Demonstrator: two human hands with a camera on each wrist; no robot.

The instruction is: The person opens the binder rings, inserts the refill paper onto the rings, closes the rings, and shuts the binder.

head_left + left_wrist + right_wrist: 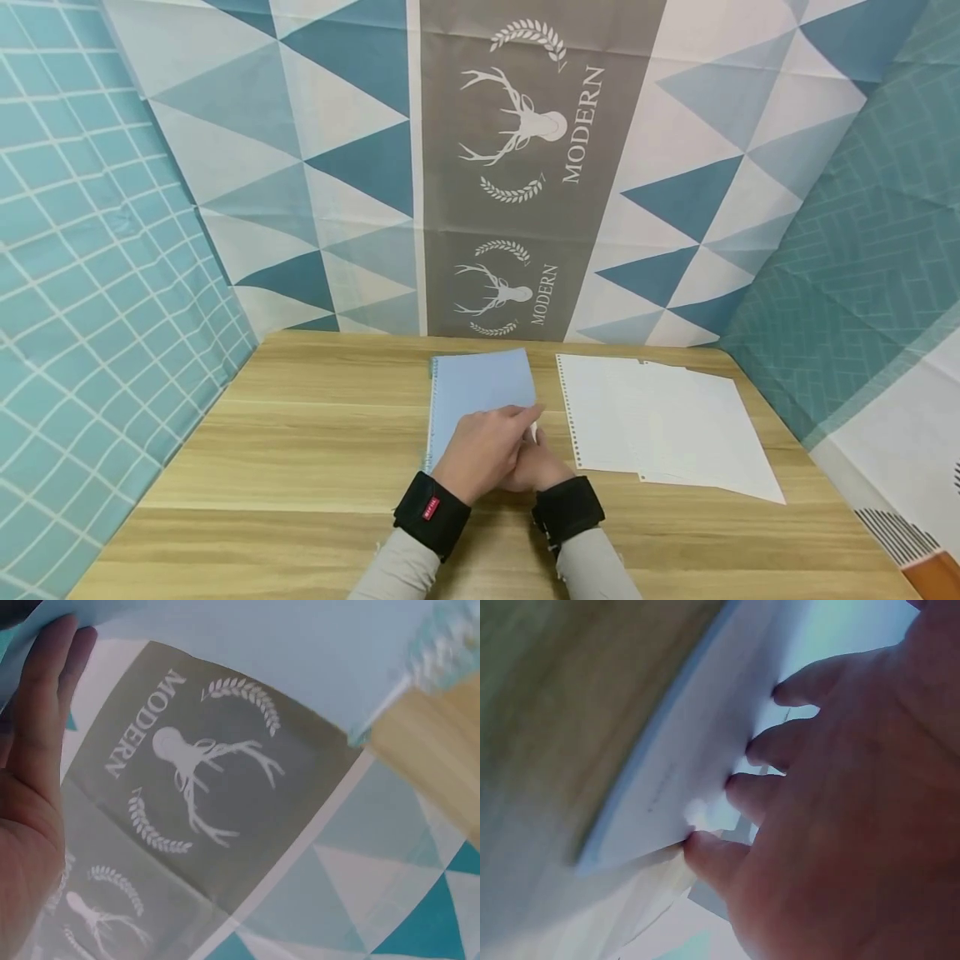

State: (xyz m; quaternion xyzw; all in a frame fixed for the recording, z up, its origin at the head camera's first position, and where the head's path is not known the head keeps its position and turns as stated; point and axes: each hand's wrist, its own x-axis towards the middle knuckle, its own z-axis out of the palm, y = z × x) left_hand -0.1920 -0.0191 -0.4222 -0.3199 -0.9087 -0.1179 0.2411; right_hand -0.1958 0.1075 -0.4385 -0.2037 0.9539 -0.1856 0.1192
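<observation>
A blue-covered spiral notebook [480, 375] lies on the table, its coil along the left edge. My left hand [483, 442] reaches over the lower right of the cover and crosses above the right hand. Straight fingers of that hand show against the blue cover [247, 637] in the left wrist view. My right hand [536, 467] is at the notebook's lower right corner, partly hidden under the left. A bit of white page [534, 430] shows between the hands. In the right wrist view, several bent fingertips touch the white paper [667, 772]; the thumb is hidden.
Several loose white sheets [660, 417] with punched edges lie overlapping to the right of the notebook. The wooden table [300, 467] ends at a patterned cloth wall [495, 167] behind, with tiled-pattern cloth [90, 275] on the left.
</observation>
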